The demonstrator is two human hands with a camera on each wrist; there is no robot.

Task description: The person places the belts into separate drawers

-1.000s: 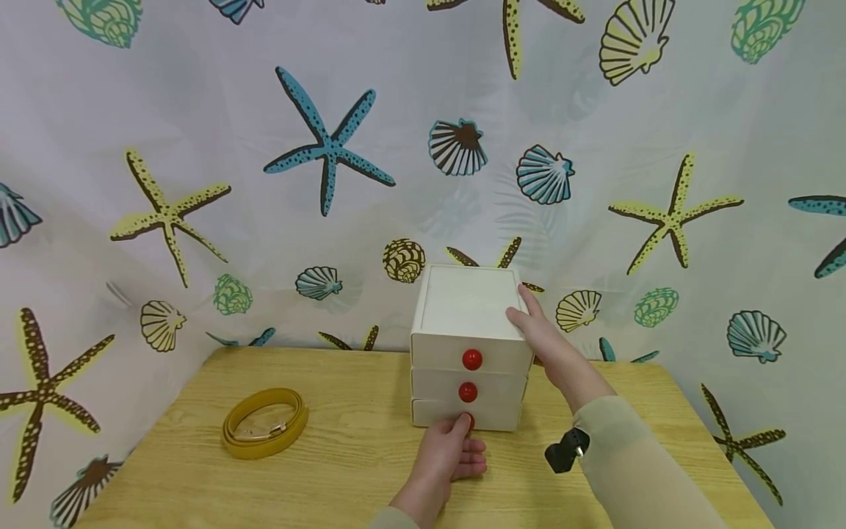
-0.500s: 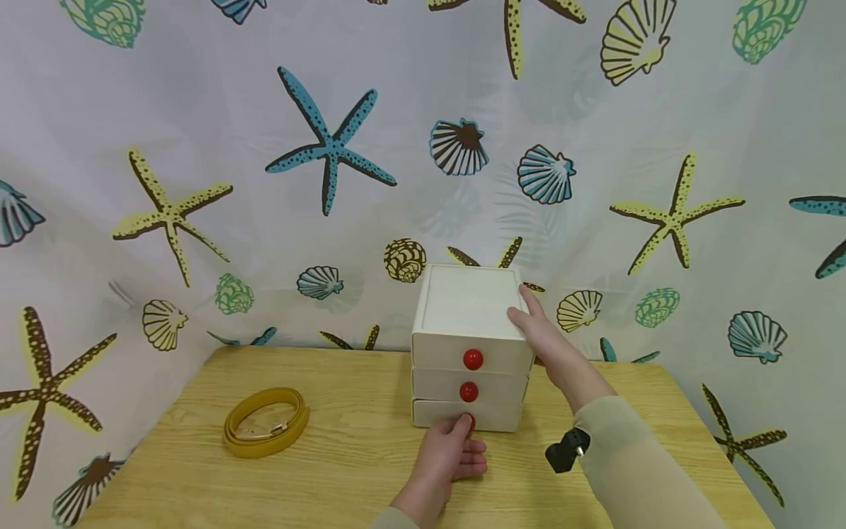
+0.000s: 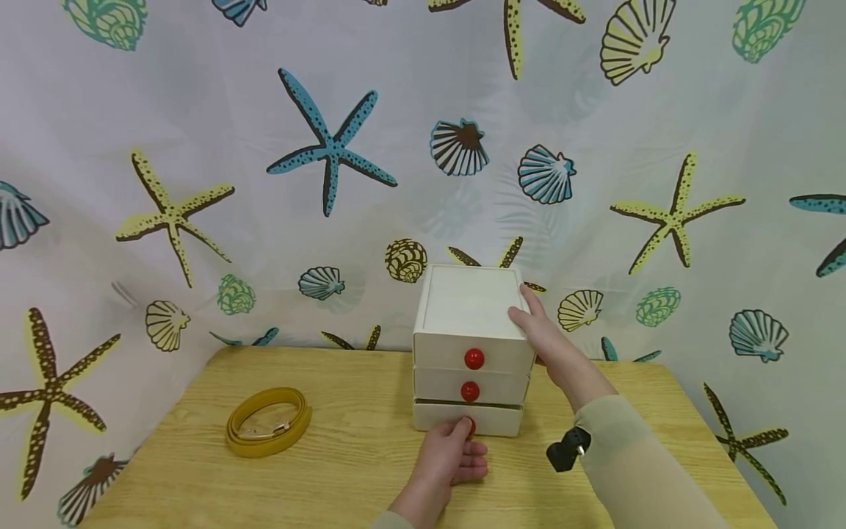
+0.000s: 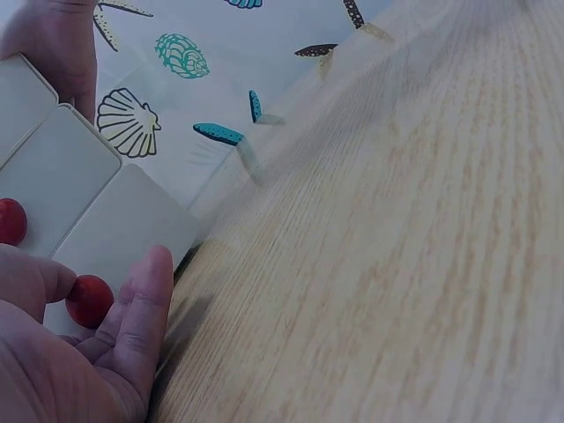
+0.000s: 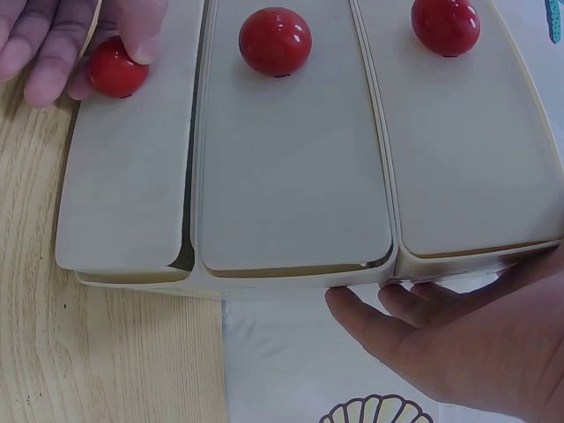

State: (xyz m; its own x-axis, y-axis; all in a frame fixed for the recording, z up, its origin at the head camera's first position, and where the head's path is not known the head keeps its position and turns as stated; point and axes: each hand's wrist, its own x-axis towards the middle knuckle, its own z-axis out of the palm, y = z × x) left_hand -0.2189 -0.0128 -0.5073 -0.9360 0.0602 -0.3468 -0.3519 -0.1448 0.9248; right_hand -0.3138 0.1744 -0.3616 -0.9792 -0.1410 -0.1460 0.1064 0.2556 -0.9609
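Observation:
A small white chest of drawers (image 3: pixel 472 301) with three stacked drawers stands at the back of the table. Each drawer has a round red knob. My left hand (image 3: pixel 441 459) pinches the lowest knob (image 5: pixel 117 68) between thumb and finger, its other fingers stretched below. That bottom drawer (image 3: pixel 496 420) juts slightly forward, with a dark gap along its top edge. The middle knob (image 3: pixel 470 391) and top knob (image 3: pixel 474 358) are untouched, their drawers flush. My right hand (image 3: pixel 551 345) holds the chest's right side, thumb on the top edge and fingers along the side wall.
A coiled yellow belt (image 3: pixel 269 422) with a metal buckle lies on the wooden table (image 3: pixel 350 441), left of the chest. Behind hangs a white cloth (image 3: pixel 423 213) printed with starfish and shells. A small black device (image 3: pixel 567 450) sits at the right wrist.
The bottom drawer has come slightly forward, and the gap above it has widened. My left hand still pinches its knob and has shifted slightly with it. The right hand stays on the chest.

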